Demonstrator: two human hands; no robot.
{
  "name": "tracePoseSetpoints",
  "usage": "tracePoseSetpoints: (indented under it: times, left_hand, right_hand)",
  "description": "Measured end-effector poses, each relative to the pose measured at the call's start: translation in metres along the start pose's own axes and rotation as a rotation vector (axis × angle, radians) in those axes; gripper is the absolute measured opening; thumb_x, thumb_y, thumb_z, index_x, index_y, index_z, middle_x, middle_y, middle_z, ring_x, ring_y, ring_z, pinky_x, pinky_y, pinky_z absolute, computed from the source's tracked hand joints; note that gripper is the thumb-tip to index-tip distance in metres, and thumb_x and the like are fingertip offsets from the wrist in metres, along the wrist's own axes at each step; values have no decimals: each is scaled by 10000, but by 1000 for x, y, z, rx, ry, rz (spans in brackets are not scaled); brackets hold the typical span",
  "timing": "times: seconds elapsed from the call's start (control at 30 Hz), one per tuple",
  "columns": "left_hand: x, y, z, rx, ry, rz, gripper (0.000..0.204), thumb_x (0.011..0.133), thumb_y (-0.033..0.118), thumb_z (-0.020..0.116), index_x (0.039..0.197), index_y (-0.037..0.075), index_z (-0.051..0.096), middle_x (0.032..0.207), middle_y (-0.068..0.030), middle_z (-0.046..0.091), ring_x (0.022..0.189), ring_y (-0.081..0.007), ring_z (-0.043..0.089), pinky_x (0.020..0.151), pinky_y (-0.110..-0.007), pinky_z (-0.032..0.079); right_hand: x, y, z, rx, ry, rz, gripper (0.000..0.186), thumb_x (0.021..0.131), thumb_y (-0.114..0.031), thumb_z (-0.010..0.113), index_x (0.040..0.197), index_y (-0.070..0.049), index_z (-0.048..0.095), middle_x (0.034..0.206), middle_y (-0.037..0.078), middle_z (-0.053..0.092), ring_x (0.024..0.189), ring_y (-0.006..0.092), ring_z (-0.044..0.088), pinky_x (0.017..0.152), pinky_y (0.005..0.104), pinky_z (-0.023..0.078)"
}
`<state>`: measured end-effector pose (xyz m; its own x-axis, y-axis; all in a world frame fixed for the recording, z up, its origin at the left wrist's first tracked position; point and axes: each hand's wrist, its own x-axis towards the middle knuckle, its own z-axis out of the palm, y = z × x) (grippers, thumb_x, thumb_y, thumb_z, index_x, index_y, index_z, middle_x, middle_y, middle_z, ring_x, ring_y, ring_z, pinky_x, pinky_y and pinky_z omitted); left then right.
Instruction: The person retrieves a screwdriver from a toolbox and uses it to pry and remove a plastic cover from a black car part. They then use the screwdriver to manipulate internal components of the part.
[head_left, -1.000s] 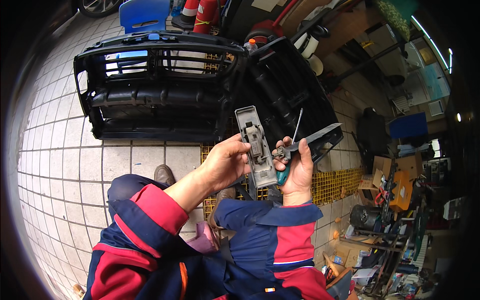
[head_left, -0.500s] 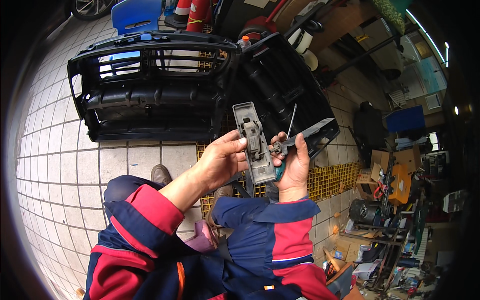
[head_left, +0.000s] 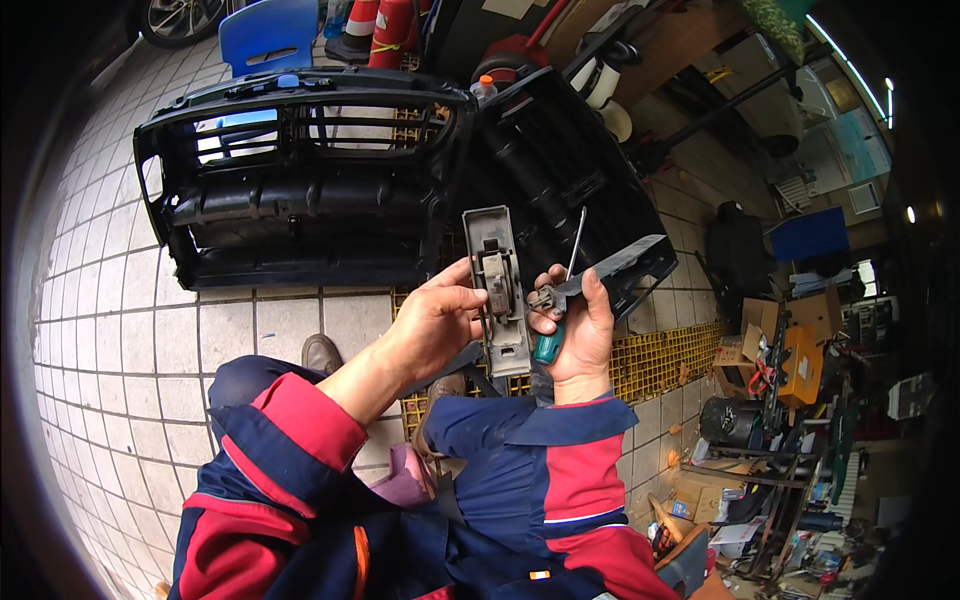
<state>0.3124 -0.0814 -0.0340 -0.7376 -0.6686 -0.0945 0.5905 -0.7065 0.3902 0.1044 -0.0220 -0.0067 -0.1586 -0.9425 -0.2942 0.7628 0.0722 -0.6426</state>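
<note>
My left hand [head_left: 440, 312] grips a long, dusty grey plastic housing [head_left: 510, 355] by its left edge, thumb on its front. A raised block with a clip-like shape sits in the middle of the housing. My right hand [head_left: 582, 335] is closed around a screwdriver with a green handle [head_left: 548, 346], its thin metal shaft [head_left: 578, 240] pointing up and away. The same hand also holds a small dirty connector-like piece [head_left: 546, 299] in its fingers. From beside the thumb a flat, dark blade-shaped strip [head_left: 630, 262] sticks out to the right. The housing and the right hand are slightly apart.
Ahead on the tiled floor [head_left: 165, 330] stands a black slatted car front frame [head_left: 300, 195], with another black panel [head_left: 530, 170] leaning beside it. A blue chair [head_left: 268, 38] and red cylinders [head_left: 392, 35] are behind. Yellow grating [head_left: 665, 358] and cluttered shelves [head_left: 750, 470] lie right.
The housing has shifted a little left and turned more upright, away from my right hand. More of the green screwdriver handle and the small connector-like piece now shows.
</note>
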Motion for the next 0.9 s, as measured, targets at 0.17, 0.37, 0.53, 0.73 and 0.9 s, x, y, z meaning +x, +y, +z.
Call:
tracePoseSetpoints:
  times: [0.17,0.37,0.53,0.73,0.9]
  left_hand:
    - [-3,1,3,-28,45,-13,490,964,93,581,1452,46,567,1282,-75,712,1091,-187,661,1005,-401,529]
    - [-2,0,4,-10,144,-53,438,959,191,583,1387,111,633,1124,11,693,959,-133,584,908,-334,493]
    - [0,-4,-3,28,155,-68,431,968,231,565,1381,133,639,1083,34,678,932,-120,563,885,-326,479]
    - [0,-3,-3,36,171,-72,438,965,226,549,1385,136,635,1086,32,684,911,-119,562,861,-320,469]
    - [-3,0,10,39,192,-40,415,967,204,506,1347,122,652,1095,20,705,887,-117,577,859,-313,495]
  right_hand:
    - [0,2,0,22,-7,10,505,983,-500,799,1153,-42,670,1078,119,697,712,122,559,582,249,490]
    - [0,5,0,10,-5,6,513,986,-535,794,1133,-60,667,1107,113,696,704,106,562,592,246,502]
    - [0,4,1,25,-38,23,428,992,-449,809,1138,-69,675,1131,142,717,741,137,610,615,282,539]
    - [-5,3,6,-15,-27,-3,342,974,-273,794,1212,-66,661,1157,157,718,854,196,662,665,311,572]
    - [-6,2,8,-46,-15,-16,347,959,-221,790,1238,-68,652,1177,158,714,877,206,665,683,322,577]
